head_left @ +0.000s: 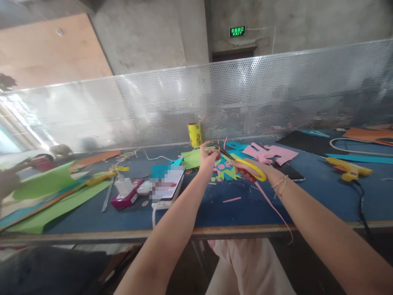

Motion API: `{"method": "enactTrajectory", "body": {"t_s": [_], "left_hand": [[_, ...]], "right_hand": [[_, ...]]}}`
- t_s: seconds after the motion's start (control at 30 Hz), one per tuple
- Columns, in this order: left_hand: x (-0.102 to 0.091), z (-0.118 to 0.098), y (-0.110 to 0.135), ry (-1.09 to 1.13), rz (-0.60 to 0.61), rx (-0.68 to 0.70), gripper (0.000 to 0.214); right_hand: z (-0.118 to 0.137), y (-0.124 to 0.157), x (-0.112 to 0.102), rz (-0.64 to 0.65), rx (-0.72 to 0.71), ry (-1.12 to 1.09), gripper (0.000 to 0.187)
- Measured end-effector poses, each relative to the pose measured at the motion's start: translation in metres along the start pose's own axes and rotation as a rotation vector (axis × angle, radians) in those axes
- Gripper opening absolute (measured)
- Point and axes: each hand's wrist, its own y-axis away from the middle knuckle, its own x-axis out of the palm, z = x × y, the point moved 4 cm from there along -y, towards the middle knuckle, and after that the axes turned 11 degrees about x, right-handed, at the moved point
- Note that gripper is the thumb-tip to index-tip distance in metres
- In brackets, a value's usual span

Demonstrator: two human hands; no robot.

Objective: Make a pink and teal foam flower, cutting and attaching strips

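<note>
My right hand point(244, 169) is closed around scissors point(258, 169) with yellow and red handles. Their metal blades point up and left, towards my left hand point(210, 157). The thumb and fingertips of that hand are pinched together at a small pink paper strip point(218, 144), close by the blade tips. Beneath both hands lies a cluster of cut paper point(225, 171) in blue, green and pink. A long thin pink strip point(272, 205) trails from below my right hand over the table's front edge.
Pink cut sheets point(281, 154) lie behind my right hand. A yellow glue gun point(349, 168) rests at right. Left of my arm are a phone point(172, 184) and a purple power strip point(127, 196). A yellow roll point(195, 135) stands before the perforated metal screen point(172, 98).
</note>
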Motion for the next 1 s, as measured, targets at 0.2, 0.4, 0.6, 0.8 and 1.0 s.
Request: {"method": "enactTrajectory", "body": {"t_s": [0.2, 0.4, 0.6, 0.8, 1.0], "left_hand": [[0.007, -0.002, 0.005, 0.018, 0.067, -0.047, 0.051], [0.009, -0.003, 0.005, -0.025, 0.083, -0.054, 0.058], [0.000, -0.007, 0.002, -0.153, 0.017, 0.038, 0.046], [-0.008, -0.031, -0.001, -0.342, -0.030, 0.373, 0.017], [0.003, -0.029, -0.005, -0.320, 0.136, 0.296, 0.007]], "right_hand": [[-0.006, -0.010, -0.004, -0.016, -0.007, -0.014, 0.046], [-0.010, -0.016, -0.006, 0.023, -0.045, -0.029, 0.046], [-0.008, -0.011, -0.009, 0.029, -0.021, -0.036, 0.045], [-0.006, -0.004, -0.007, 0.041, -0.012, 0.040, 0.046], [-0.015, -0.012, -0.009, 0.062, -0.028, 0.113, 0.044]]}}
